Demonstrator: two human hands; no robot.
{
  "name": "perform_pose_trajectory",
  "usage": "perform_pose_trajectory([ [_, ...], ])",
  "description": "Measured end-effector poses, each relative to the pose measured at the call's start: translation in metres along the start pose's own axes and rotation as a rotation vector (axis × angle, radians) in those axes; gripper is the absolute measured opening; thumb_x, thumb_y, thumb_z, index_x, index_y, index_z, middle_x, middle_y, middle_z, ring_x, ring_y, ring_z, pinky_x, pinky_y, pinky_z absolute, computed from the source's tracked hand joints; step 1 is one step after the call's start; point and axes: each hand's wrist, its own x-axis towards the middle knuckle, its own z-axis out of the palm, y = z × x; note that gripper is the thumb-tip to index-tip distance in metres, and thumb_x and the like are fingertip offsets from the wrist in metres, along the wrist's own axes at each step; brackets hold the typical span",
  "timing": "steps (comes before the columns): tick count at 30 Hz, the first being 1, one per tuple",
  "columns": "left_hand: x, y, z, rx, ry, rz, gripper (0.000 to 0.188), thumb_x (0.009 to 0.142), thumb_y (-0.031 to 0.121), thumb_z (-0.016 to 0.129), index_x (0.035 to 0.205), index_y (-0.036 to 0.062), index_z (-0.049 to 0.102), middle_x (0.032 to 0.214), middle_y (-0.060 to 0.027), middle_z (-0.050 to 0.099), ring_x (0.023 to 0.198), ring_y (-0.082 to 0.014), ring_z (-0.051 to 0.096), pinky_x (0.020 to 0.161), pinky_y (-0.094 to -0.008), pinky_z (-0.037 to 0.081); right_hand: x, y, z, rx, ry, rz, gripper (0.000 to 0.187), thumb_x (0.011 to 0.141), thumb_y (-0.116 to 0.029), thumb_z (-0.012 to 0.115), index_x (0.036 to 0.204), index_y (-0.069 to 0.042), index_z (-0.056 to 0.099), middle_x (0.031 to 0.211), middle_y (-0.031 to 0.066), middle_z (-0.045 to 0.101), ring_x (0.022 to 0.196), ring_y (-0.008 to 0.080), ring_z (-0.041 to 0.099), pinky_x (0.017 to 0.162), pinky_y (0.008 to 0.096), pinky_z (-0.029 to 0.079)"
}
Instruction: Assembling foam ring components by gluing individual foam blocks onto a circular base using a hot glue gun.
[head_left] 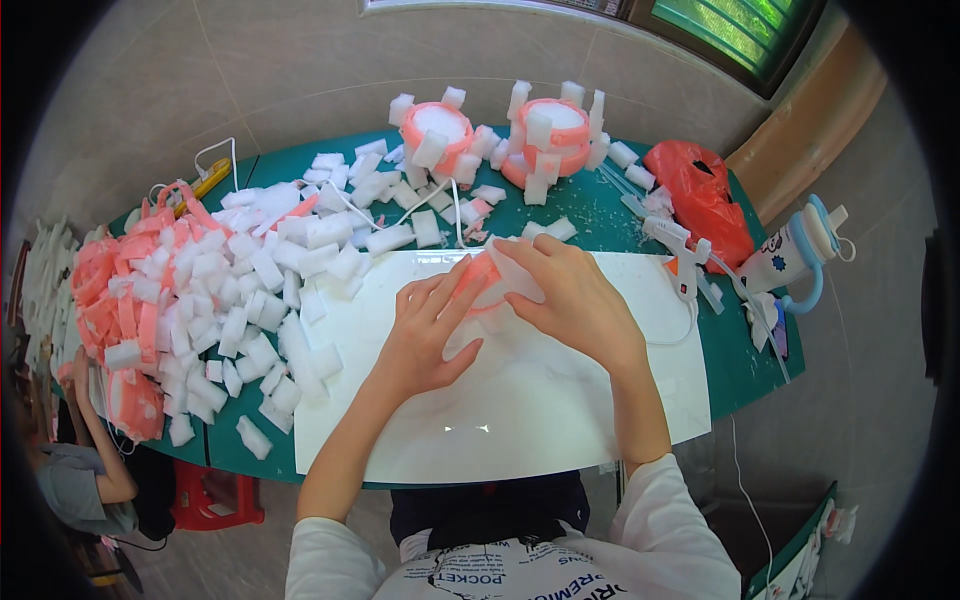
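Note:
My left hand (428, 325) and my right hand (570, 295) meet over a white board (560, 410) lying on the green table (745, 365). Between them sits a pink foam ring (483, 277) with a white foam block (515, 270) against it. My left fingers press the ring's left side. My right fingers hold the white block on its right side. Most of the ring is hidden under both hands.
A big heap of white foam blocks (240, 300) and pink rings (110, 300) covers the table's left. Two finished rings studded with blocks (437, 130) (553, 135) stand at the back. A glue gun (685, 265), red bag (700, 195) and a drinking bottle (795, 255) lie right. Another person (85, 470) sits at lower left.

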Motion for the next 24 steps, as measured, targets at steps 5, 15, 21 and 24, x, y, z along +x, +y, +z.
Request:
perform_pose_trajectory([
  [5,-0.0004,-0.0001,0.0016,0.017,-0.009,0.028,0.072,0.066,0.016,0.068,0.131,0.0066,0.04,0.139,-0.0144,0.035,0.113,-0.0293,0.043,0.095,-0.0424,0.029,0.0002,0.0011,-0.0014,-0.028,-0.028,-0.013,0.045,0.071,-0.012,0.065,0.115,-0.008,0.057,0.102,0.0148,0.056,0.091,0.0305,0.054,0.083,0.0358,0.042],
  [15,-0.0015,0.0009,0.0025,0.027,-0.007,0.027,0.073,0.065,0.017,0.069,0.131,0.0062,0.041,0.139,-0.0145,0.035,0.113,-0.03,0.042,0.094,-0.0435,0.03,0.0006,-0.0002,0.0034,-0.039,-0.026,-0.015,0.045,0.072,-0.011,0.065,0.115,-0.006,0.056,0.103,0.0166,0.055,0.092,0.0311,0.054,0.083,0.0362,0.042],
  [21,-0.0016,0.0006,0.0024,0.027,-0.007,0.029,0.074,0.064,0.016,0.069,0.132,0.0058,0.04,0.139,-0.0148,0.035,0.113,-0.0302,0.042,0.094,-0.0435,0.03,0.0008,0.0019,0.0072,-0.037,-0.003,-0.039,0.043,0.071,-0.011,0.065,0.113,-0.004,0.057,0.101,0.0169,0.056,0.091,0.0312,0.054,0.082,0.0359,0.043],
  [24,-0.0013,0.0014,0.0016,0.032,-0.009,0.027,0.074,0.064,0.016,0.069,0.132,0.0059,0.04,0.139,-0.0148,0.035,0.112,-0.0303,0.042,0.094,-0.0434,0.03,0.002,0.0031,0.0055,-0.016,-0.006,-0.044,0.043,0.071,-0.011,0.065,0.113,-0.004,0.058,0.099,0.0169,0.056,0.091,0.031,0.054,0.081,0.0356,0.043],
])
